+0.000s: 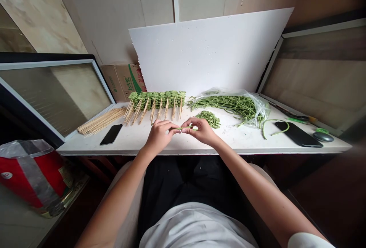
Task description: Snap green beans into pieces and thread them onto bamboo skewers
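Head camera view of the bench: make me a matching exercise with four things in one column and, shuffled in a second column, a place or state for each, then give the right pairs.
Things:
1. Loose bamboo skewers
2. Long green beans
3. Pile of cut bean pieces
4. Beans threaded on skewers

Places or states:
A. Just beyond the right hand
B. Fanned out at the left end of the white counter
C. In a row, skewer points toward the person
D. Partly inside a clear plastic bag

Pairs: 1-B, 2-D, 3-A, 4-C

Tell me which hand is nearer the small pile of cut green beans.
Right. The right hand is just in front of the pile of cut green beans; the left hand is farther off, to its left.
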Tool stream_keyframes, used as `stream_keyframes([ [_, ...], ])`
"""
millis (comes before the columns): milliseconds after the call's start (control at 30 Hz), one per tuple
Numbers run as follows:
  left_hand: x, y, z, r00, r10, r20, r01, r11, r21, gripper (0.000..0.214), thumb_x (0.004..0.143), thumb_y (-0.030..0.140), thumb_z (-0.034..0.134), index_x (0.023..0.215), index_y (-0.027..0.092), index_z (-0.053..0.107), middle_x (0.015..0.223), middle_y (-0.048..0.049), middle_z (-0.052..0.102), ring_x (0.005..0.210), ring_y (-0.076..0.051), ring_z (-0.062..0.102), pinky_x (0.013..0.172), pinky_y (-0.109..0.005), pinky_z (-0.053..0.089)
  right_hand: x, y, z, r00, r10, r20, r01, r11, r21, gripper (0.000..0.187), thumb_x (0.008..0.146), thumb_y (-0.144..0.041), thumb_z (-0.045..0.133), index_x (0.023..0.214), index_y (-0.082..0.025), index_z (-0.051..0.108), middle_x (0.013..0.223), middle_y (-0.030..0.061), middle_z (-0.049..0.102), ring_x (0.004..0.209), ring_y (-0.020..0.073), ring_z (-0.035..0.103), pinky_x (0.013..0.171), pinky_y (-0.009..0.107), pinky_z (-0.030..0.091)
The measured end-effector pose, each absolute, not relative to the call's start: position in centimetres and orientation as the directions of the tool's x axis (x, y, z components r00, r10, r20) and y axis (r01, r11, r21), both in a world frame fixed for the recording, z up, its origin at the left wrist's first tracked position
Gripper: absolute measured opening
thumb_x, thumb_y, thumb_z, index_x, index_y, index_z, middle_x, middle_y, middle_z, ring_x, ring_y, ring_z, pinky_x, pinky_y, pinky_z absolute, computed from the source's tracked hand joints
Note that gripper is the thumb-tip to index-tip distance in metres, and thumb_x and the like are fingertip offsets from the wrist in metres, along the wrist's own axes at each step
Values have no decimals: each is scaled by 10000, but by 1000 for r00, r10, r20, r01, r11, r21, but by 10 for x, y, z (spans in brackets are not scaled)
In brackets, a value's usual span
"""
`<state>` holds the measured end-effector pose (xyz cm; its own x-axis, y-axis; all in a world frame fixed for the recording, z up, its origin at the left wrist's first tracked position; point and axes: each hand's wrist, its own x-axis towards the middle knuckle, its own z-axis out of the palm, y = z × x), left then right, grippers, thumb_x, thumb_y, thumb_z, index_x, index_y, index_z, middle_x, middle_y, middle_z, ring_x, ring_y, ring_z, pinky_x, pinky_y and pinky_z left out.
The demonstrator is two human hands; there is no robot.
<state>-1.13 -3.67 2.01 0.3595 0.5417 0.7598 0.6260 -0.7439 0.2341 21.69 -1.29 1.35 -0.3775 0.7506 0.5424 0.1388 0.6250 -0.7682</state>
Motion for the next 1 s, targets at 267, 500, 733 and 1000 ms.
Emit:
stream_keyframes([
  [267, -13, -39, 23, 362, 528, 768, 650, -734, 198, 73, 914, 206, 822, 857, 226, 781, 889, -21, 815, 829, -205, 733, 869, -387, 443, 216, -20, 20, -377, 700, 607, 230, 706, -670, 338, 874, -570, 824, 924, -237, 790, 938, 75, 789, 939, 246, 659, 777, 369, 511],
  [500, -10, -43, 26, 389, 553, 737, 638, -738, 218, 65, 955, 237, 775, 894, 238, 797, 903, -30, 818, 847, -210, 730, 912, -393, 437, 211, -25, 21, -395, 684, 613, 214, 717, -663, 363, 947, -604, 726, 909, -246, 765, 915, 81, 769, 919, 252, 638, 801, 386, 517],
  [733, -5, -47, 27, 395, 689, 607, 516, -713, 474, 192, 949, 172, 708, 779, 217, 784, 746, -14, 760, 727, -185, 684, 825, -342, 498, 211, -24, 19, -408, 673, 617, 161, 718, -677, 372, 942, -607, 725, 858, -245, 754, 867, 78, 740, 907, 253, 611, 849, 404, 511],
  [1000, -7, -49, 33, 439, 741, 508, 367, -664, 651, 199, 932, 193, 671, 765, 174, 778, 711, -40, 728, 680, -166, 665, 694, -282, 532, 210, -17, 12, -475, 674, 566, 27, 654, -756, 388, 886, -617, 783, 871, -229, 775, 877, 70, 720, 868, 231, 646, 828, 378, 526],
])
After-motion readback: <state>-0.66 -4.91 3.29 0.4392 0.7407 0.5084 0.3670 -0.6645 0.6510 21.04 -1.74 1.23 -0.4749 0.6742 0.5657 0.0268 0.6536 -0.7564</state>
